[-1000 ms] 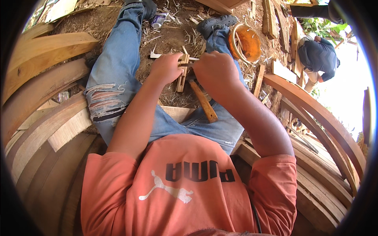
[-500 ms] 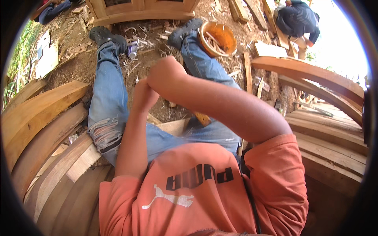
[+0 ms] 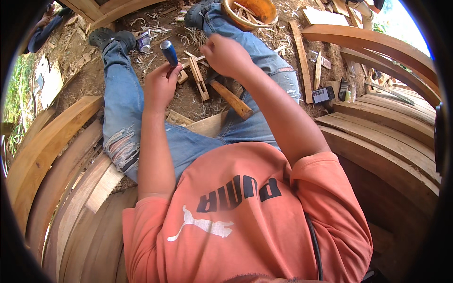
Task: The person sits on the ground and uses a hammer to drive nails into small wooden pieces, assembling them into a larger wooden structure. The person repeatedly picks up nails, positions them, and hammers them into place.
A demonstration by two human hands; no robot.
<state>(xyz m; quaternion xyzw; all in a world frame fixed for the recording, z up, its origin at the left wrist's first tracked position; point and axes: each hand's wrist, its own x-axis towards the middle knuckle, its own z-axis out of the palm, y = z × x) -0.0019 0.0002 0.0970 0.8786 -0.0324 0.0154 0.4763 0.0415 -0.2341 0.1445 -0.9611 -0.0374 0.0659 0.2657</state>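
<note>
- Fingers of the left hand (image 3: 159, 88) grasp a blue-handled tool (image 3: 169, 53), its silvery end tilted upward
- Over by the right shin (image 3: 221, 29), the right hand (image 3: 227, 54) hangs with fingers curled; I cannot tell whether they grip anything
- Slotted wooden piece (image 3: 197, 74) lies on the ground (image 3: 186, 104) between the legs
- Hammer (image 3: 232, 100) rests just beside it
- Orange bucket (image 3: 266, 14) holds wood scraps

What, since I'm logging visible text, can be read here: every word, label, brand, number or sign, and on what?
Salmon shirt: bold black lettering, upside down here, legible but not copied; pale leaping-animal emblem below.
Can on the ground: print too small to read.
Phone: screen too small to read.
Blue handle in left hand: no readable text.
</note>
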